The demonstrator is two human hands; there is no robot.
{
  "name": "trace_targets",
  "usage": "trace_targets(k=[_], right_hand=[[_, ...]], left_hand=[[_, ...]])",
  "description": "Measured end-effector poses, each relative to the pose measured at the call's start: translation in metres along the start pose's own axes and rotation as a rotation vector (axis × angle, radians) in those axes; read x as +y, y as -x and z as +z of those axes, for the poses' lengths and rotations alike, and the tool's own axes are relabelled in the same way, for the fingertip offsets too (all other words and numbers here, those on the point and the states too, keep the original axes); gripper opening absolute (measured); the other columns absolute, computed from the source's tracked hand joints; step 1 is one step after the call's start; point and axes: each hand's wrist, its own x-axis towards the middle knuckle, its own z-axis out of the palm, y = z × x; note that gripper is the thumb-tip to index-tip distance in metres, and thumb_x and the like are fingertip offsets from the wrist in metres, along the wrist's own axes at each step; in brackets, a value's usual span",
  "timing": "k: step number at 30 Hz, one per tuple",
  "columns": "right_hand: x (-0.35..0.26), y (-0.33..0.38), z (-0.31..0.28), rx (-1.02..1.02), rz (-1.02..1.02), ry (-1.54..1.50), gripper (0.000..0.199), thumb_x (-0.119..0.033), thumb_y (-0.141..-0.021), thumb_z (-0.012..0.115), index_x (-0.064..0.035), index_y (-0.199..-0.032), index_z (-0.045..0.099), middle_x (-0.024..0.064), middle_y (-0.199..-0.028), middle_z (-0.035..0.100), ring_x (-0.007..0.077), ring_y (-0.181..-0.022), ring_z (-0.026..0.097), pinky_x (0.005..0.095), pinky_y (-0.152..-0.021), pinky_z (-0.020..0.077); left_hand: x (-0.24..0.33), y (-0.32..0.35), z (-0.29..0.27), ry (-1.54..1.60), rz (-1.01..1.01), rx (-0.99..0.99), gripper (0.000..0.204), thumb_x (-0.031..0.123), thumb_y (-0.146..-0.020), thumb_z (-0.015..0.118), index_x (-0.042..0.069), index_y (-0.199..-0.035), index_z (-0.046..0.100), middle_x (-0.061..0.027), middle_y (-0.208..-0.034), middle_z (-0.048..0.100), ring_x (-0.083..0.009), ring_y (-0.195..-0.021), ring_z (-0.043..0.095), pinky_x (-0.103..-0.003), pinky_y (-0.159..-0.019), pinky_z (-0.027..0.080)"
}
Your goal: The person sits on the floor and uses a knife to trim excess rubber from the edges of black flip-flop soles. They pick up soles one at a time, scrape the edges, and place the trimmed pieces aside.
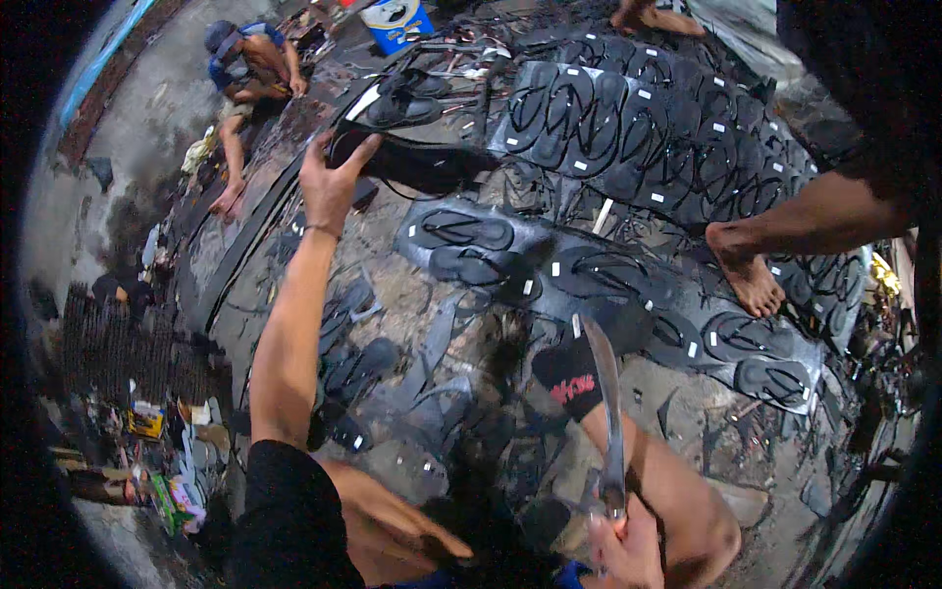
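My left hand [332, 187] reaches out to the upper left. Its thumb and fingers grip one end of a long, dark, flat rubber piece [432, 169], which extends to the right; its exact kind is hard to make out. My right hand [630, 550], low in the view, is closed round the handle of a long curved knife [612, 422]. The blade points up and away from me, in front of my bent leg. Beyond the blade, black flip-flops [471, 230] lie in pairs on a grey sheet [404, 236], many with small white tags.
More flip-flops [549, 108] cover another sheet at the back right. A bare foot [751, 270] stands among them. Rubber scraps [432, 353] litter the ground. Another person [260, 69] crouches at the far left, near a blue container [397, 27]. Small boxes [147, 420] lie at left.
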Motion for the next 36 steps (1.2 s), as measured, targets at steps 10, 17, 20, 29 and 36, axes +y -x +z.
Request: trace_targets(k=[10,17,20,29,36], right_hand=[[-0.058,0.038,0.003,0.327,-0.112,0.336,0.032,-0.016,-0.096,0.061,-0.0082,-0.126,0.058,-0.0003,-0.067,0.055,0.0064,-0.05,0.051,0.0232,-0.045,0.0437],[-0.099,-0.046,-0.024,0.017,-0.331,0.887,0.032,-0.01,-0.088,0.069,-0.0019,-0.116,0.057,0.0031,-0.081,0.058,0.0115,-0.074,0.052,0.029,-0.067,0.0463],[-0.117,-0.108,-0.043,0.058,-0.265,1.021,0.042,-0.012,-0.086,0.07,0.0004,-0.123,0.056,0.0033,-0.082,0.059,0.013,-0.074,0.054,0.0307,-0.067,0.0472],[-0.092,-0.237,-0.084,-0.006,-0.331,1.097,0.047,-0.022,-0.095,0.066,0.0024,-0.132,0.051,0.0052,-0.077,0.055,0.0176,-0.063,0.053,0.0322,-0.058,0.0449],[-0.099,-0.168,-0.08,0.1,0.066,1.165,0.062,-0.027,-0.098,0.064,0.0074,-0.144,0.04,0.0208,-0.102,0.061,0.0315,-0.095,0.057,0.0417,-0.086,0.0466]], left_hand=[[-0.025,0.206,-0.162,-0.565,-0.44,-0.865,0.074,0.049,-0.08,0.079,0.0,-0.129,0.054,-0.021,-0.118,0.064,-0.0371,-0.109,0.063,-0.047,-0.092,0.052],[-0.153,0.138,-0.102,-1.059,-0.204,-0.846,0.056,0.036,-0.085,0.071,0.009,-0.13,0.053,-0.0198,-0.127,0.058,-0.0407,-0.124,0.052,-0.047,-0.102,0.047],[-0.216,0.094,-0.055,-1.151,-0.206,-0.728,0.05,0.031,-0.086,0.069,0.006,-0.128,0.055,-0.0186,-0.135,0.052,-0.0372,-0.133,0.045,-0.046,-0.107,0.042],[-0.335,-0.011,0.017,-1.698,-0.169,-0.725,0.043,0.025,-0.096,0.048,0.016,-0.136,0.06,-0.0107,-0.165,0.017,-0.038,-0.153,0.003,-0.061,-0.119,0.002],[-0.259,-0.021,-0.042,-1.107,0.164,-0.307,0.034,0.021,-0.087,0.068,0.01,-0.119,0.063,-0.0122,-0.137,0.057,-0.0313,-0.138,0.044,-0.057,-0.111,0.028]])
